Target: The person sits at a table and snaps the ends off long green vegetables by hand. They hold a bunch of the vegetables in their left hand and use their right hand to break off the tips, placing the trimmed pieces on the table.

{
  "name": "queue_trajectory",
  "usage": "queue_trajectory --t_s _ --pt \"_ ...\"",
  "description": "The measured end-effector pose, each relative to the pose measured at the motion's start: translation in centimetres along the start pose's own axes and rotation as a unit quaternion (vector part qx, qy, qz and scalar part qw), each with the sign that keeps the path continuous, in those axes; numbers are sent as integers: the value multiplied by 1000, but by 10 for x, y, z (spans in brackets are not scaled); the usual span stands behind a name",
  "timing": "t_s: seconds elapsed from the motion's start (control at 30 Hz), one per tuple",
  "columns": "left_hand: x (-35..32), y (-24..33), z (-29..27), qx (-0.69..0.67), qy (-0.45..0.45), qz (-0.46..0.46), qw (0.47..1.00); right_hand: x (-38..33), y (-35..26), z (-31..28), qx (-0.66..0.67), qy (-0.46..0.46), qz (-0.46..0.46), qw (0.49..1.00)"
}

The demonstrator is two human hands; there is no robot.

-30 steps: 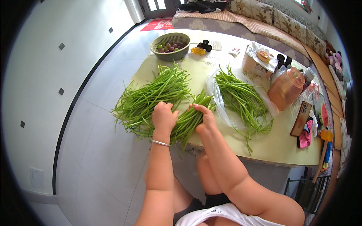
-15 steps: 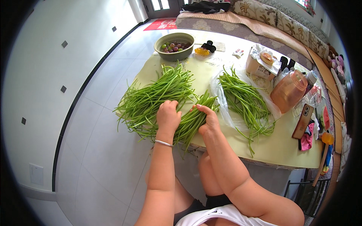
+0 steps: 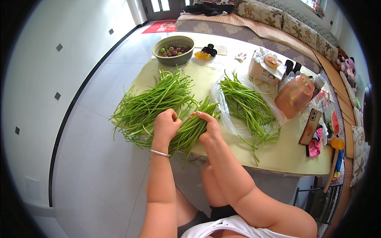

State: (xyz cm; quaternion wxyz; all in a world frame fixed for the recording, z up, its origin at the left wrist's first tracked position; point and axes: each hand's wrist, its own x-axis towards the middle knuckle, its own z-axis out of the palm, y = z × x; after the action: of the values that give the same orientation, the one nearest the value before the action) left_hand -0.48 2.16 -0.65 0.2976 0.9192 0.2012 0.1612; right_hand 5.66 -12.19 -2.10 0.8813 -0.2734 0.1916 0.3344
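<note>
A large pile of long green vegetable stems [image 3: 152, 99] lies on the left of the table. My left hand [image 3: 166, 126] is at the pile's near right side, its fingers curled closed. Whatever is in them is hidden by the hand's back. My right hand [image 3: 209, 126] grips a smaller bunch of green stems [image 3: 190, 131], thumb on top and the other fingers mostly out of sight underneath. Cut ends of the bunch hang over the near table edge. Farther right, more green stems [image 3: 248, 105] rest on a clear plastic bag [image 3: 219, 105].
The yellow-topped table [image 3: 222, 152] also bears a green colander [image 3: 178, 59] of grapes, a black hair claw [image 3: 209, 49], a tissue box [image 3: 262, 73] with a round pastry on it, a pinkish jug [image 3: 293, 97] and a phone [image 3: 310, 126]. A sofa [image 3: 254, 29] stands behind.
The whole scene has slid a little to the left in the picture. My left fingers are curled in more tightly than before. My right hand keeps its hold on the bunch.
</note>
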Motion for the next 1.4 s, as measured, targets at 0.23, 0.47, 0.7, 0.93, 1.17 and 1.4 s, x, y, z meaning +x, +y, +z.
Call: queue_trajectory --t_s 0.23,0.47,0.7,0.93,1.17,1.4 --pt "1 -4 -14 -229 -33 -28 972 3 -1 -3 7 -20 -17 1000" --pt "-4 -5 -26 -353 -82 -85 928 3 1 -4 13 -10 -13 1000" --pt "-7 4 -34 -338 -177 -28 924 2 0 0 11 2 -9 1000" --pt "-8 4 -24 -330 -177 25 927 7 -1 -6 1 -25 15 1000" --pt "-12 14 -24 -225 -130 94 961 5 0 -4 -64 -43 4 997" --pt "-15 19 -26 -165 -98 171 966 5 0 -5 -77 -58 -15 995"
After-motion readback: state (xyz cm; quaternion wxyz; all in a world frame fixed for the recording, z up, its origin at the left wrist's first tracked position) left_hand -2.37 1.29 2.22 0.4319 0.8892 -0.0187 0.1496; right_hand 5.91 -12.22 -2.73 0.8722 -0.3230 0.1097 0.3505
